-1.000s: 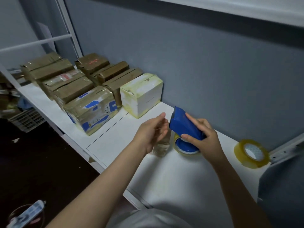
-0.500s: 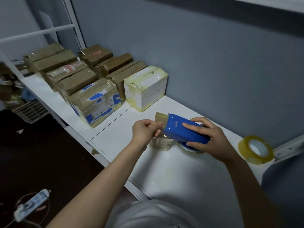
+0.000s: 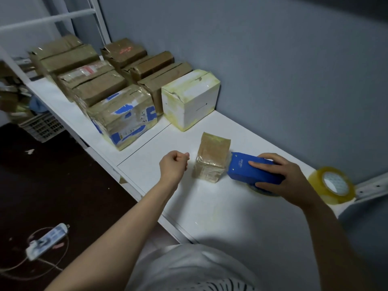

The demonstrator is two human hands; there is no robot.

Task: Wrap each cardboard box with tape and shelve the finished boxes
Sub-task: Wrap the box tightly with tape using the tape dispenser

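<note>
box (image 3: 210,162) stands upright, long axis vertical | your right hand (image 3: 287,177) grips dispenser (image 3: 241,171), nose pointing left against box | your left hand (image 3: 172,164) curled, empty

Grey wall (image 3: 273,59), white shelf (image 3: 231,217) against it, white frame (image 3: 48,18), dark floor (image 3: 52,185), power strip (image 3: 47,241), crate (image 3: 42,127).

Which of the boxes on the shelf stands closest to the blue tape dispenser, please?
The small tape-wrapped brown box, standing alone right beside the blue tape dispenser; the other boxes sit grouped farther left.
</note>
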